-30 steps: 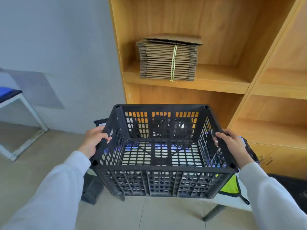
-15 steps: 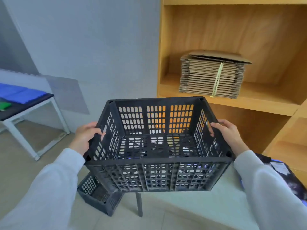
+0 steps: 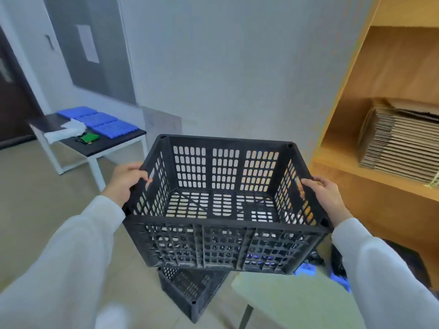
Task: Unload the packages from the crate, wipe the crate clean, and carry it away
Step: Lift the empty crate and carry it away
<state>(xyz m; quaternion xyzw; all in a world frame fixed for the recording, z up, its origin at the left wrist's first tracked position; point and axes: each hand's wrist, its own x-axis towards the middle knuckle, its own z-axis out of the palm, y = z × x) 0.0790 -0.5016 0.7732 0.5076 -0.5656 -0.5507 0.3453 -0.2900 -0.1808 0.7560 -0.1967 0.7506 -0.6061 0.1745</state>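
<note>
An empty black perforated plastic crate hangs in the air in front of me, level, held by both side rims. My left hand grips its left rim, fingers curled over the edge. My right hand grips the right rim the same way. Nothing lies inside the crate. Below its right corner, dark and blue packages lie on a pale table, partly hidden by the crate and my right sleeve.
A second black crate sits on the floor under the held one. A low bench with blue pads, a white cloth and a green item stands at the left. A wooden shelf unit with bundled flat cardboard stands at the right.
The view has swung left with the crate: the shelf and cardboard slid to the right edge, the bench and grey wall came into view. Both hands keep their grip on the crate.
</note>
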